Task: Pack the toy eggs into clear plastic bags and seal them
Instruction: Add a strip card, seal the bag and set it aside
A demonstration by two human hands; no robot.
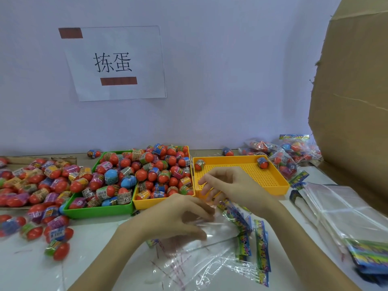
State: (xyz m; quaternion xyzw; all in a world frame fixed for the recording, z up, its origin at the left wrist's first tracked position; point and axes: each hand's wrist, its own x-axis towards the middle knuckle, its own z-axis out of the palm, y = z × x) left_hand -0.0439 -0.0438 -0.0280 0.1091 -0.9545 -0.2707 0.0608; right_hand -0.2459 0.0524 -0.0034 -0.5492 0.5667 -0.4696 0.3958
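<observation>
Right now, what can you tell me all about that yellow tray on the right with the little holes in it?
The yellow perforated tray looks like plastic, square, with low walls and a floor full of small holes. It sits flat on the white table, right of a fuller yellow tray. Only two toy eggs lie in it, one in each far corner. The right hand hovers in front of its near left part, hiding that corner.

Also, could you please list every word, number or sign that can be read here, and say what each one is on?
"拣蛋": large black characters on the white paper sign on the wall.
"6+": on the label of an egg at the front of the green tray.
The other egg labels and the printed bag headers carry text too small and blurred to read.
Two red-brown bars on the sign cover whatever is under them.
</observation>
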